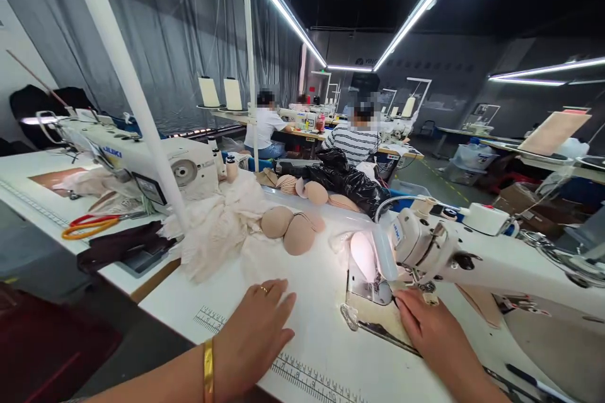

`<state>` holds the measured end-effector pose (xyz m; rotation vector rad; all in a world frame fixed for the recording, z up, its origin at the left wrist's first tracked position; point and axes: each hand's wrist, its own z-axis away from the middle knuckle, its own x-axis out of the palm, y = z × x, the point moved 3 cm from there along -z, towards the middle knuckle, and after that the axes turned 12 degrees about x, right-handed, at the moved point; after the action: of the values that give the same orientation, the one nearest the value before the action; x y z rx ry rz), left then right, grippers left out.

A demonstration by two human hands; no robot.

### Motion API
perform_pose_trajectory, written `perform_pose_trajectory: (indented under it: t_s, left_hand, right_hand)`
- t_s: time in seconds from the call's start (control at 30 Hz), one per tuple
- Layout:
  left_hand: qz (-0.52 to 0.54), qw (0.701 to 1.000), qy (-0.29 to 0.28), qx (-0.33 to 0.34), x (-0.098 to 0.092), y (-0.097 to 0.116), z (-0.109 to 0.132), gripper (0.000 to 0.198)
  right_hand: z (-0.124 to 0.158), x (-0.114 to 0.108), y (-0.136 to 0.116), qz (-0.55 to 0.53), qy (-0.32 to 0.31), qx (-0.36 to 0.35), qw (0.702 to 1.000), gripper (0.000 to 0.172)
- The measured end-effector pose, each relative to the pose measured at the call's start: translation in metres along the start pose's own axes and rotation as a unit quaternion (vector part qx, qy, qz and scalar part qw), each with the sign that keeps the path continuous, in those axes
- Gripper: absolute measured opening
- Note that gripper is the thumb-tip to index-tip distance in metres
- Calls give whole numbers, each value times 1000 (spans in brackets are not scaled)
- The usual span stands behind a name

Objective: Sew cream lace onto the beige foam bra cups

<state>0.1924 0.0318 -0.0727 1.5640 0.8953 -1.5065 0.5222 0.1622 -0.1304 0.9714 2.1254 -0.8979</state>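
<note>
While your left hand [259, 329] spreads empty, your curled right hand [431, 321] has an unclear hold; rim-pinch the pale domed foam cup [362, 254], probably soft, light.

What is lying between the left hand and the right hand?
The head view shows white tabletop, a small shiny lump, then the machine bed.

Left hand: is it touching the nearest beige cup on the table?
Apart. The head view shows a strip of white tabletop between the fingertips of the left hand and the nearest beige cup.
</note>
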Motion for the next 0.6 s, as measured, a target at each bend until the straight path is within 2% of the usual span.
perform_pose_trajectory:
  t_s: [0.07, 0.13, 0.2, 0.27, 0.3, 0.33, 0.4, 0.47, 0.5, 0.53, 0.6]
  left_hand:
    - [69, 996, 6, 56, 3, 8, 12, 45]
    - [141, 983, 71, 90, 2, 7, 16, 42]
    - [192, 968, 159, 32, -3, -11, 9, 42]
    - [219, 950, 210, -79, -7, -40, -9, 48]
    - [231, 944, 208, -112, -8, -52, -21, 50]
    - [249, 941, 196, -121, -9, -61, -35, 43]
    - [285, 938, 172, -101, -12, -67, -57, 29]
    - [323, 931, 157, -60, -15, -60, -67, 29]
    - [361, 919, 151, -43, -17, -53, -68, 31]
    - [412, 899, 144, -30, -18, -46, -67, 33]
    - [534, 834, 134, -22, -18, -33, -61, 41]
  right_hand:
    - [3, -3, -27, -19, -65, -32, 997, 28]
    - [4, -8, -56, -58, -153, -32, 986, 29]
    - [3, -13, -81, -87, -223, -14, 971, 28]
    - [0, -17, -101, -121, -268, 11, 956, 25]
    - [-1, -17, -108, -141, -282, 30, 949, 24]
    - [-3, -16, -113, -163, -293, 54, 941, 23]
    - [-6, -11, -121, -215, -303, 119, 921, 24]
    - [-9, -1, -127, -284, -304, 197, 888, 32]
    - [-11, 4, -131, -333, -305, 233, 862, 40]
    - [-12, 10, -135, -388, -307, 262, 829, 49]
    - [-15, 18, -144, -500, -311, 297, 752, 60]
